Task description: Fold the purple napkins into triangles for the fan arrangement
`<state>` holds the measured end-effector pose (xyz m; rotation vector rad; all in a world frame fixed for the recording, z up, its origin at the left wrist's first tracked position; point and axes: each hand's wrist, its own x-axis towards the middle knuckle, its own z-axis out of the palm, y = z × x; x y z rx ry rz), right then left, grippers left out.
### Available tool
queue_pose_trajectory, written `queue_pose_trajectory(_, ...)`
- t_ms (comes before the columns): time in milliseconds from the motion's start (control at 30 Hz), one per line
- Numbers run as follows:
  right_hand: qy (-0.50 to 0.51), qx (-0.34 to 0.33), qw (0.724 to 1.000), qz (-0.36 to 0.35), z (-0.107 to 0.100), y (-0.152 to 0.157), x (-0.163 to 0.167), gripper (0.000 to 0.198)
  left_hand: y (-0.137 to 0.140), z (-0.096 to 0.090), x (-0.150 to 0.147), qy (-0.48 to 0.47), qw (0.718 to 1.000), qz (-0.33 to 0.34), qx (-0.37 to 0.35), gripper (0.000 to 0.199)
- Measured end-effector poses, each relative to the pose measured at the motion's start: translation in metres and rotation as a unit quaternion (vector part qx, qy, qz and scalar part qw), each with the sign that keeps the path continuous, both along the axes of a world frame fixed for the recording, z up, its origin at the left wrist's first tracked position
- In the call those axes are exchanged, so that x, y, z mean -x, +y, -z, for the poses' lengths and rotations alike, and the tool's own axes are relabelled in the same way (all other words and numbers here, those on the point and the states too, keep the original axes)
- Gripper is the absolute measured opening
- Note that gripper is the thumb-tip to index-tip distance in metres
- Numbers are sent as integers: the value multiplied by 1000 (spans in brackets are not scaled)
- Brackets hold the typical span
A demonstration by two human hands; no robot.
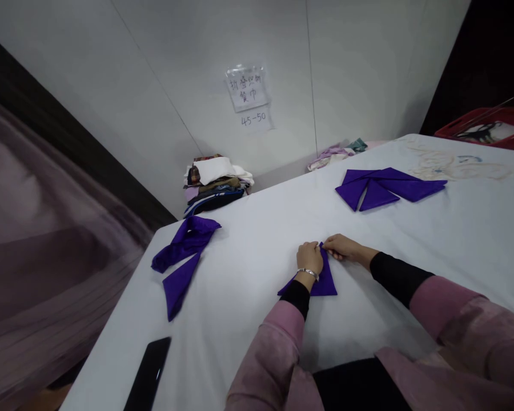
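Observation:
A purple cloth napkin (326,281), folded to a narrow top and a wide bottom edge, lies on the white-covered table in front of me. My left hand (309,258), with a silver bracelet at the wrist, covers its upper left part, fingers curled in and closed at the cloth's top. From the right, my right hand (340,246) pinches the napkin's upper tip between thumb and fingers. The two hands are close together, and the left one hides part of the folds.
More purple folded napkins (381,185) lie at the back right, and a loosely folded purple cloth (184,245) at the left. A black phone-like slab (148,374) is at the front left. Beyond the table stand a pile of clothes (216,180) and a red basket (492,128).

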<state>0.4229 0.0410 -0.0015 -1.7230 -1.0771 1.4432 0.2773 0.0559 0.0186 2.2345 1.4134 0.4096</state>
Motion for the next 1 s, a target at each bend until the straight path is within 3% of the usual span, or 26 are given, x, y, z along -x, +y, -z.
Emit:
queue_pose_trajectory(233,17,-16,1000,-10,3,-1,-1,21,8,9,-9,12,999,-43,15,25)
queue_pose_trajectory(567,36,-6,999,-8,10,3,-3,19,5,15,-9,3,998,-54,-6,20)
queue_pose_trajectory(1000,30,26,999,2,-6,3,2,21,-5,16,-7,-26,997,-58,-39,21)
